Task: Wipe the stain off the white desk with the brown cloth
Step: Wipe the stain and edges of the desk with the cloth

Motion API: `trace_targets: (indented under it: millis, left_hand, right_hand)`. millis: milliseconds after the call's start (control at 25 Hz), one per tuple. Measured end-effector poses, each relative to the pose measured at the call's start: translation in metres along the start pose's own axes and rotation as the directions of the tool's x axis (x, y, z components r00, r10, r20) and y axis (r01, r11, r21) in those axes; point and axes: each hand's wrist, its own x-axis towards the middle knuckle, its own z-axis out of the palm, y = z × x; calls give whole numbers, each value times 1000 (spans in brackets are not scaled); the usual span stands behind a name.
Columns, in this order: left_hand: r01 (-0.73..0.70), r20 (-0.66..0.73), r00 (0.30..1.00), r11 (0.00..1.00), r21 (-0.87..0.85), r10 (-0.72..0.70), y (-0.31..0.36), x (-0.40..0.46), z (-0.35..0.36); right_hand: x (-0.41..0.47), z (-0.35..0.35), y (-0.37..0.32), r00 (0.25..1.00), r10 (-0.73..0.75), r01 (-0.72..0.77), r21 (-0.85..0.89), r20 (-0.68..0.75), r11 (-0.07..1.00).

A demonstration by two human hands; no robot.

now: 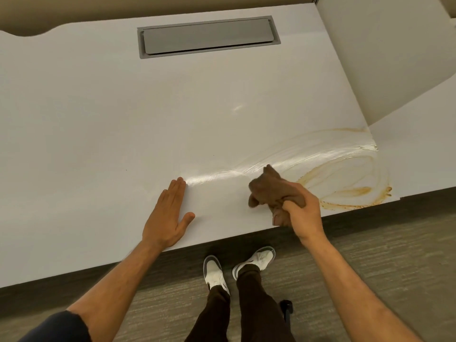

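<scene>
Stain [350,191]: orange-brown, smeared in curved rings and streaks across the near right corner of the white desk [123,119], reaching to that corner's front edge. A darker blot sat at its far right end. Pale, glossy wipe arcs ran from the upper part of the smear leftward across the surface, ending close to the fingertips of the left hand.

Brown cloth [271,188]: bunched into a loose wad, one corner pointing away from the person. It lay against the desk just left of the stain, near the front edge. Whether it overlapped the nearest streaks could not be told.

Right hand [302,213]: fingers curled tight around the near end of the cloth, clutching it in a fist, wrist over the desk's front edge.

Left hand [165,215]: laid flat, palm down on the desk, fingers extended and held together, thumb splayed to the right. It was well apart from the cloth, with bare white surface between them.

Grey cable hatch [209,37]: rectangular, lid closed, set flush into the desk toward its far side.

Below the desk edge: grey carpet [370,262], two white shoes [216,272] and dark trousers [246,312] of the person standing at the desk. A dark sleeve [59,327] covered the upper left arm.
</scene>
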Motion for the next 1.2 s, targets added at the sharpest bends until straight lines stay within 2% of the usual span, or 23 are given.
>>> trace_targets:
  millis: [80, 160, 240, 320, 440, 520, 680, 800, 920, 1000, 1120, 1200]
  left_hand:
    - [3, -1, 1000, 1000, 2, -3, 0, 1, 0]
    - [0, 5, 1000, 1000, 10, 0, -1, 1, 0]
    - [-2, 5, 1000, 1000, 22, 2, -2, 1, 2]
    - [-4, 2, 1000, 1000, 29, 4, -2, 2, 3]
    - [-6, -11, 1000, 1000, 29, 6, -4, 3, 4]
    - [-11, -13, 1000, 999, 35, 12, -5, 3, 5]
    - [-13, -26, 1000, 999, 34, 14, -6, 4, 7]
    - [3, -74, 997, 999, -41, -6, -5, 3, 7]
    - [5, -157, 987, 989, -148, -29, -5, 1, 4]
    - [-4, -176, 984, 981, -193, -30, -3, 1, 3]
    - [1, -179, 983, 980, -201, -37, -2, -2, 3]
    - [9, -227, 972, 979, -203, -56, 2, -3, 3]
  right_hand:
    - [20, -2, -8, 988, -39, 39, -4, -151, 999]
    - [37, 6, -2, 984, -54, 21, -191, -172, 981]
    - [49, 26, 13, 995, -11, -43, -545, -96, 837]
    - [61, 48, 19, 995, -2, -71, -725, -99, 685]
    - [89, 71, 10, 994, -34, -56, -737, -107, 674]
    - [105, 86, 3, 996, -86, 24, -772, -40, 635]
    - [116, 135, -12, 956, -213, 285, -801, 200, 527]
    - [103, 165, -17, 861, -308, 507, -724, 404, 467]
    - [73, 173, -4, 742, -344, 665, -570, 575, 483]
    - [46, 166, 13, 689, -358, 712, -496, 630, 497]
    - [4, 140, 37, 645, -343, 737, -437, 683, 515]
    - [-18, 107, 47, 661, -287, 699, -429, 694, 573]
